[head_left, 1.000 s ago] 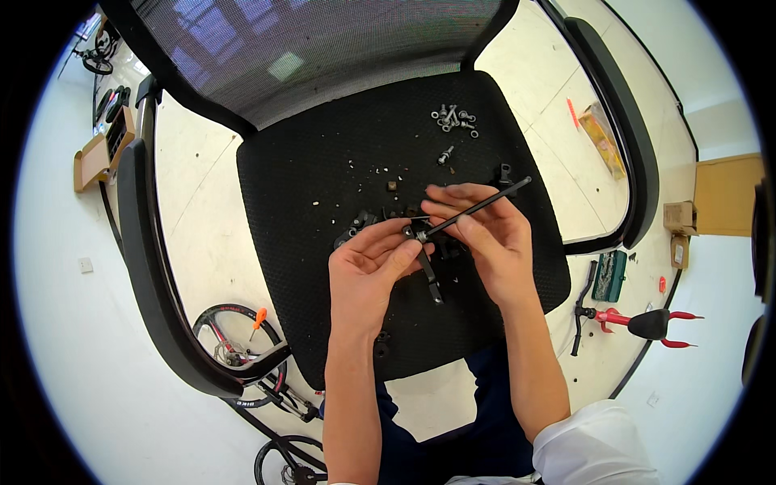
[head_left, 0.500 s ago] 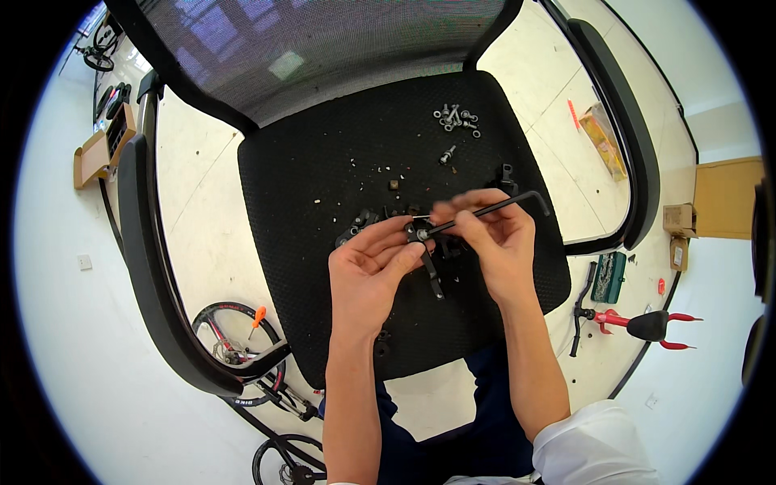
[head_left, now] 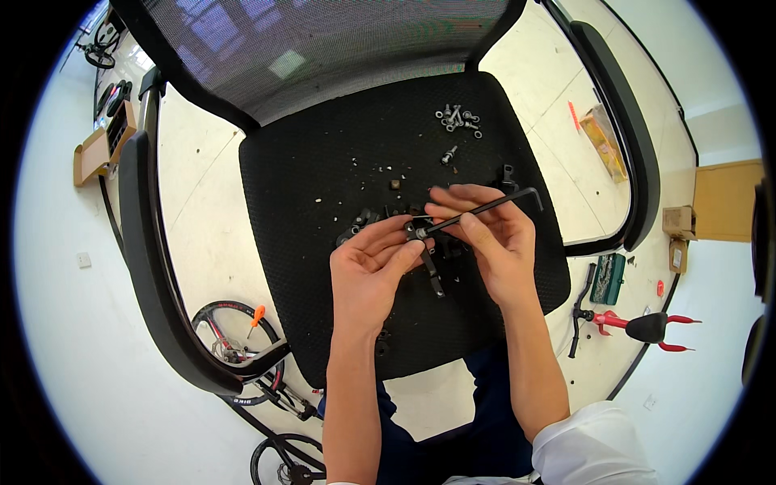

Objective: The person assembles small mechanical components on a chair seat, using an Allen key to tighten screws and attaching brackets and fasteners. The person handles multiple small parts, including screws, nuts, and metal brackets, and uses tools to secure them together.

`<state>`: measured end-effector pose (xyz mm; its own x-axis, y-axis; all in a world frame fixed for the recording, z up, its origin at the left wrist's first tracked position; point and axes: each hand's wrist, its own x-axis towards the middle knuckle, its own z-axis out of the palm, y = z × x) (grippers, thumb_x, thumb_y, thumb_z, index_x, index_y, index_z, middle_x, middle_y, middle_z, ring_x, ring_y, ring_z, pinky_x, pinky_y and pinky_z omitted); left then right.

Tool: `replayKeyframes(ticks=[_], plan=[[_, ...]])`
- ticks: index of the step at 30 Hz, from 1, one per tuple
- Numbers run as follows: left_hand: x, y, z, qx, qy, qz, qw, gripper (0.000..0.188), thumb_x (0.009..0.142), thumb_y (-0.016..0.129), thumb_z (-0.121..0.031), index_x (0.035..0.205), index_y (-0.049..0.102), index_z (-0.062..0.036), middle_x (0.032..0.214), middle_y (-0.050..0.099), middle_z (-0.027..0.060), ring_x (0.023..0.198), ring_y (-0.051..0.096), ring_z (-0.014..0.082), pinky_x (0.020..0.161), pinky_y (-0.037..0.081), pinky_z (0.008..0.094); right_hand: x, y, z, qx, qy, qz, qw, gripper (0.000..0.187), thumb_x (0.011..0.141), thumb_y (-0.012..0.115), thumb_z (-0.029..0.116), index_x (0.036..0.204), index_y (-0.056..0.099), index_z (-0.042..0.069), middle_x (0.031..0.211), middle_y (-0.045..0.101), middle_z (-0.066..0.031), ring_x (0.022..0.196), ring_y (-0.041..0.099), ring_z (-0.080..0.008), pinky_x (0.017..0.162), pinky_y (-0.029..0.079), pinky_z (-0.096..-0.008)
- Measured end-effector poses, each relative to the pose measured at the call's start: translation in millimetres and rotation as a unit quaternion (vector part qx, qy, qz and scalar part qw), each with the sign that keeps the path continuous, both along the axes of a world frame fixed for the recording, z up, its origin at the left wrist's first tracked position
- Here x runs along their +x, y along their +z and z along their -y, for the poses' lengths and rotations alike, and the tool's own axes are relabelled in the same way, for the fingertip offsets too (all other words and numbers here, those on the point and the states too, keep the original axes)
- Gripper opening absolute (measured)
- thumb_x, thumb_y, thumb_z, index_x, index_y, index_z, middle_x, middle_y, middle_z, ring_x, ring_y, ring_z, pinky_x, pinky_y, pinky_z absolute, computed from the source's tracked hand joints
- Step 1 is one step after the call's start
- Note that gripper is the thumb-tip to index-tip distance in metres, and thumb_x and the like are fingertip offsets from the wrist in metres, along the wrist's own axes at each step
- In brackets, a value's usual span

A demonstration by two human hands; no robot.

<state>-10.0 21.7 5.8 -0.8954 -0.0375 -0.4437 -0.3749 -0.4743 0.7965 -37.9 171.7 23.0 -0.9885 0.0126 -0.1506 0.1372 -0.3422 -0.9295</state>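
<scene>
My left hand [head_left: 368,275] pinches a small black metal bicycle part with a lever-like arm [head_left: 432,272], which hangs down toward me. My right hand [head_left: 501,242] holds a long black hex key [head_left: 489,204] between thumb and fingers. Its straight end meets a silver bolt [head_left: 420,233] on the black part, and its bent end points out to the right. Under and behind my fingers, several dark metal parts [head_left: 364,220] lie on the black chair seat [head_left: 315,162], partly hidden by the hands.
Farther back on the seat are a cluster of silver bolts and washers [head_left: 457,119] and a single bolt [head_left: 449,154]. Chair armrests [head_left: 618,133] rise at both sides. On the floor lie a green toolbox [head_left: 608,279], a red bicycle frame [head_left: 618,322] and a bicycle wheel [head_left: 234,343].
The hex key has turned slightly, its bent end shifting a little left. My right fingers have shifted around it, while my left hand stays almost still on the black part.
</scene>
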Motion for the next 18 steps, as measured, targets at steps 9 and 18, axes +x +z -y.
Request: replayKeyframes(ticks=[9,18], plan=[[3,-2,-4,-0.011,0.009,-0.04,0.999,0.034,0.081,0.068,0.009,0.114,0.061,0.0091,0.101,0.069,0.0177,0.09,0.07,0.0206,0.079,0.058,0.0271,1,-9,-4,0.045,-0.016,0.011,0.999,0.014,0.088,0.068,0.002,0.095,0.063,-0.009,0.088,0.071,-0.0202,0.079,0.071,-0.022,0.069,0.061,-0.0285],[4,-3,-6,-0.08,0.015,-0.096,0.992,0.032,0.08,0.069,0.009,0.112,0.064,0.0079,0.097,0.07,0.0159,0.087,0.07,0.0178,0.078,0.058,0.0254,-1,-9,-2,0.034,-0.038,0.033,0.998,0.013,0.086,0.072,0.003,0.087,0.062,-0.006,0.081,0.07,-0.0172,0.071,0.07,-0.0188,0.065,0.061,-0.0281]])
